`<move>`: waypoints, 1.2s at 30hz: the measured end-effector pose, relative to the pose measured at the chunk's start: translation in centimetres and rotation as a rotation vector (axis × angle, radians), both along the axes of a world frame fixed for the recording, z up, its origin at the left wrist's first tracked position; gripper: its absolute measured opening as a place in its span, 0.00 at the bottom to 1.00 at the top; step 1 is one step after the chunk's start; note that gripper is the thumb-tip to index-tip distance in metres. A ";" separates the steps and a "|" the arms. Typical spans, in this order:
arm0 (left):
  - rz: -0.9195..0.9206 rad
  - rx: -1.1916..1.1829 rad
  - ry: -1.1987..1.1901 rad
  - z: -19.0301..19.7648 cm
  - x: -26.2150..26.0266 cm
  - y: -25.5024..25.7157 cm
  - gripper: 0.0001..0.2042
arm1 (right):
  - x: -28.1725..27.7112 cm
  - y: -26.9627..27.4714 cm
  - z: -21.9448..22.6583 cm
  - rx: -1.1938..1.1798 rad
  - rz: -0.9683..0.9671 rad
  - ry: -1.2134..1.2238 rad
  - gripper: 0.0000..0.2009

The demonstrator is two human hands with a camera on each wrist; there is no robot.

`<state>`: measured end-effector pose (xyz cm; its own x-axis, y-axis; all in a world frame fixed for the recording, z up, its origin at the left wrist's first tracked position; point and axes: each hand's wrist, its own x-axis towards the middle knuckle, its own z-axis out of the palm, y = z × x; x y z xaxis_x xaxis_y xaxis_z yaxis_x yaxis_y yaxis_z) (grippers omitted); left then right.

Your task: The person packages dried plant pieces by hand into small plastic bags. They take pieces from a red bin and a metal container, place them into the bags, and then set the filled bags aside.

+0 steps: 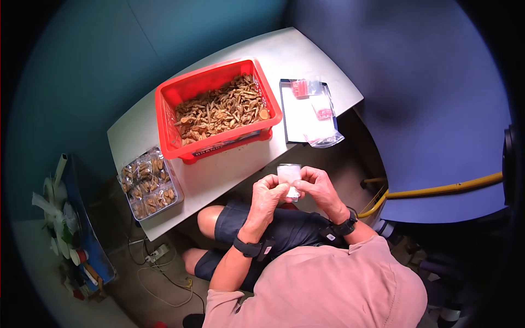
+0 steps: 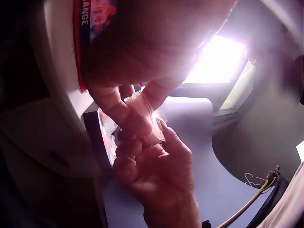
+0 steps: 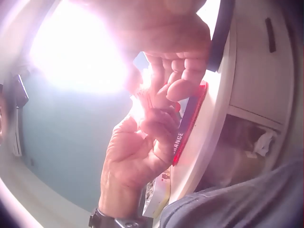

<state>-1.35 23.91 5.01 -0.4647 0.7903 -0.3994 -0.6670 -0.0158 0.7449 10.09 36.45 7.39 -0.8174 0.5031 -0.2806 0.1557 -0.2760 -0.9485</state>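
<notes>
Both hands meet above the lap, in front of the white table, with a small clear plastic bag (image 1: 289,174) between them. The left hand (image 1: 266,198) pinches the bag's lower left side with thumb and fingers. On its right side the right hand (image 1: 321,191) pinches it the same way. The left wrist view shows the thin plastic (image 2: 142,107) between the fingertips of the left hand (image 2: 137,61) and the right hand (image 2: 164,173). Glare hides much of the bag in the right wrist view, where the left hand (image 3: 137,152) and right hand (image 3: 166,40) nearly touch.
A red basket (image 1: 217,135) of dried brown slices stands on the white table (image 1: 219,177). To its right lies a black-edged tray (image 1: 292,117) with plastic bags printed in red. A metal box (image 1: 176,192) of filled packets sits at the left. Cables and a power strip (image 1: 157,253) lie below.
</notes>
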 end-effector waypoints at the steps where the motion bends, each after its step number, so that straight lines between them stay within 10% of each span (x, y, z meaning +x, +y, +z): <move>1: -0.042 -0.017 -0.008 0.1 0.1 0.1 0.04 | 0.3 0.2 0.2 0.005 0.031 -0.011 0.06; 9: -0.238 -0.006 0.049 1.0 1.1 3.6 0.06 | 3.9 4.1 0.1 -0.012 0.037 -0.012 0.07; 14: -0.101 -0.257 1.133 2.3 1.4 9.8 0.19 | 6.7 8.7 -1.0 -0.174 -0.279 0.047 0.08; 20: -0.010 -0.235 1.650 -0.5 0.7 17.6 0.22 | 7.2 12.0 -2.1 -0.211 -0.288 -0.031 0.08; 25: -0.126 -0.273 1.583 -2.5 0.5 18.8 0.07 | 6.2 13.1 -3.1 -0.273 -0.229 -0.064 0.07; 36: -0.136 -0.231 1.576 -2.7 0.8 18.8 0.08 | 5.1 14.9 -4.5 -0.286 -0.379 -0.085 0.07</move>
<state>-0.54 42.67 2.28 -0.4438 0.8518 0.2782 0.7488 0.1820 0.6373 15.16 51.37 2.86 -0.5593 0.6542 -0.5090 0.0676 -0.5760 -0.8146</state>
